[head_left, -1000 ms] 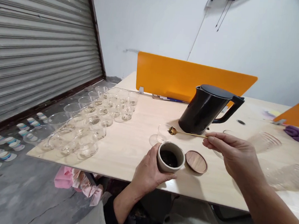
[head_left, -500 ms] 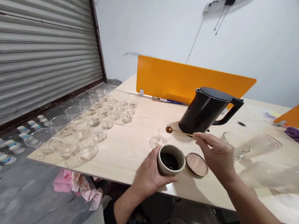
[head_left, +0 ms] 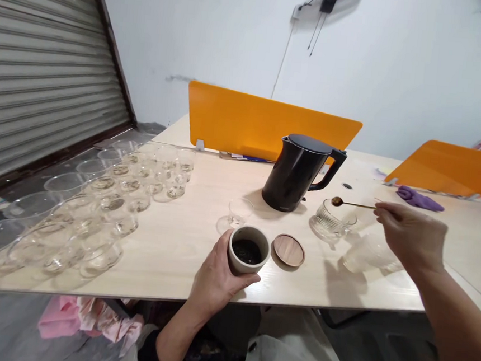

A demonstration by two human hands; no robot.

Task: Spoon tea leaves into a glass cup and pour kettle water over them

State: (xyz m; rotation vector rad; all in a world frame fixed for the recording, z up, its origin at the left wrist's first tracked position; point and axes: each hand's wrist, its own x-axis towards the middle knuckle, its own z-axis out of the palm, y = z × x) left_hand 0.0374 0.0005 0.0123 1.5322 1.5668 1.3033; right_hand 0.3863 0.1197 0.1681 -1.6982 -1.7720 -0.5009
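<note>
Just below the centre of the frame, a pale grey, round ceramic jar (head_left: 237, 264) with loose dark contents is held by the left hand (head_left: 217, 277), fingers and thumb curled round its wall. To its right, the right hand (head_left: 412, 235) pinches the handle end of a slim gold-coloured metal spoon (head_left: 348, 203), its bowl over or just beside a clear ribbed glass cup (head_left: 331, 226); whether it carries anything cannot be told. Dark bits lie in many clear round cups (head_left: 112, 203) crowding the left of the frame, so those look done; the ribbed cup shows none, and the uncovered jar is not used up. Counted: one jar, one spoon, one ribbed cup, one round brown wooden disc (head_left: 289, 250), one small clear glass (head_left: 236, 220) behind the jar, one tall black kettle (head_left: 291, 176), two orange panels (head_left: 266, 124), one purple cloth (head_left: 419, 199); the crowded cups overlap, well over a dozen
</note>
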